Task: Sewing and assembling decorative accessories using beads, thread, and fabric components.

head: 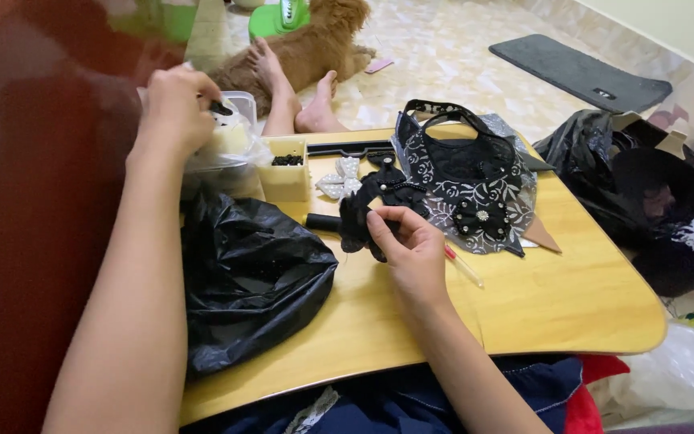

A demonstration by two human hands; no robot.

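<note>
My right hand [408, 242] rests on the small wooden table [556, 297] and pinches a black fabric flower piece [361, 210] dotted with pearls. My left hand [177, 103] reaches over a clear plastic box [236, 128] at the table's far left and holds a small black piece between its fingertips. A black lace and floral-print headpiece [466, 181] lies just beyond my right hand. A silver bow [340, 178] lies next to a small yellow box of black beads [286, 170].
A crumpled black plastic bag [242, 281] covers the table's left part. Another black bag [644, 193] sits off the right edge. A brown dog [307, 48] and a person's bare feet [295, 96] are on the tiled floor beyond. A dark mat [580, 72] lies far right.
</note>
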